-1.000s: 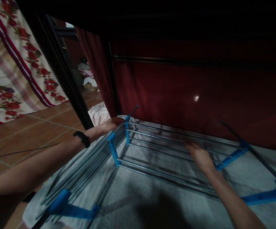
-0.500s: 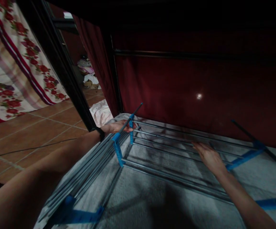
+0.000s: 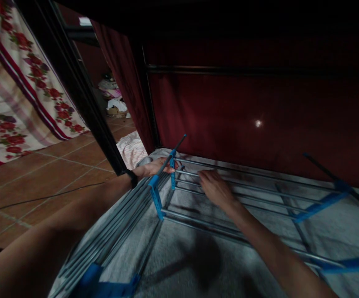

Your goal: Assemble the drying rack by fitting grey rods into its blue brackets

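Note:
A rack of thin metal rods with blue plastic brackets lies across a grey blanket [image 3: 179,256]. My left hand [image 3: 159,166], with a dark band on the wrist, is closed at the far-left blue bracket [image 3: 172,174], where the rod ends meet it; its fingertips are partly hidden behind the bracket. My right hand [image 3: 215,187] is over the rack's middle, its fingers curled onto a metal rod [image 3: 187,173] a short way right of that bracket. A nearer blue bracket [image 3: 156,202] holds the front rods. To the left lies a bundle of parallel rods [image 3: 117,231].
A black metal post [image 3: 70,82] rises at the left, with a dark red curtain [image 3: 120,74] behind it. A dark red panel [image 3: 229,111] closes off the back. Floral cloth [image 3: 37,82] hangs over the tiled floor [image 3: 58,178], where a cable [image 3: 43,196] runs.
My right hand has moved left along the rods, toward my left hand. The left hand stays at the bracket, and the rack has barely shifted.

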The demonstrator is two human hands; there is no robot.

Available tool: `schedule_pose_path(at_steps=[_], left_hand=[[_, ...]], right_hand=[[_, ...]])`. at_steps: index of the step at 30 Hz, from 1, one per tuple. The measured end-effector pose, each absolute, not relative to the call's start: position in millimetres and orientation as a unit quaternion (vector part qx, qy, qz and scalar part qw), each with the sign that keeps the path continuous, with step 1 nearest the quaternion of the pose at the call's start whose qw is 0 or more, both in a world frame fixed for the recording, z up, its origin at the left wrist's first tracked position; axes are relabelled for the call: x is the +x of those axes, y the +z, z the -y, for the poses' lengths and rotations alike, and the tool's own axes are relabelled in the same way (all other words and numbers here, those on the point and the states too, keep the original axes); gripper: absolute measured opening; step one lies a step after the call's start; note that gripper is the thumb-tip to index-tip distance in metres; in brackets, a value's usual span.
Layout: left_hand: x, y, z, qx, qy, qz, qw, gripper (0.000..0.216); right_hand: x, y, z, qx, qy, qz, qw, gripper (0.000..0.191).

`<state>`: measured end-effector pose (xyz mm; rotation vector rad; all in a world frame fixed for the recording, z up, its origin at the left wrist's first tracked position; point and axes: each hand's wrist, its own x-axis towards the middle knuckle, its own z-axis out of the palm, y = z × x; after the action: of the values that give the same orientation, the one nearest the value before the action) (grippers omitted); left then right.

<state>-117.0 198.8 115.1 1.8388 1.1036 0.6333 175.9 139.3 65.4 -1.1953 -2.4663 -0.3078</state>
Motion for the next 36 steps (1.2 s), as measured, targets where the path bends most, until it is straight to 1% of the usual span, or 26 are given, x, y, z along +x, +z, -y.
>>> schedule_pose_path(at_steps=[3, 6, 11, 18, 22, 24, 28, 31, 36], left_hand=[[-120, 110, -206, 0.741, 0.240, -0.436, 0.451, 0.046], [-124, 102, -216, 0.727, 0.240, -0.431, 0.478, 0.050], [-130, 87, -227, 0.678, 0.244, -0.412, 0.557, 0.053], [-131, 88, -225, 0.663, 0.246, -0.403, 0.581, 0.046], [-128, 90, -220, 0.655, 0.253, -0.414, 0.579, 0.044], [-126, 89, -218, 0.648, 0.260, -0.429, 0.574, 0.044], [-125, 88, -216, 0.649, 0.269, -0.438, 0.561, 0.045], [-125, 86, -218, 0.647, 0.275, -0.424, 0.572, 0.046], [-130, 81, -225, 0.633, 0.269, -0.429, 0.586, 0.054]], right_hand=[[119, 73, -152, -0.455, -0.062, 0.875, 0.151, 0.037], [94, 77, -162, -0.477, -0.029, 0.871, 0.118, 0.040], [96, 80, -173, -0.443, 0.000, 0.893, 0.085, 0.055], [102, 94, -176, -0.425, 0.030, 0.903, 0.052, 0.052], [99, 96, -178, -0.442, 0.024, 0.895, 0.057, 0.047], [94, 93, -179, -0.456, 0.012, 0.887, 0.065, 0.048], [80, 82, -179, -0.449, -0.023, 0.888, 0.098, 0.044], [71, 77, -179, -0.451, -0.041, 0.883, 0.123, 0.043], [68, 78, -181, -0.458, -0.028, 0.881, 0.115, 0.040]])
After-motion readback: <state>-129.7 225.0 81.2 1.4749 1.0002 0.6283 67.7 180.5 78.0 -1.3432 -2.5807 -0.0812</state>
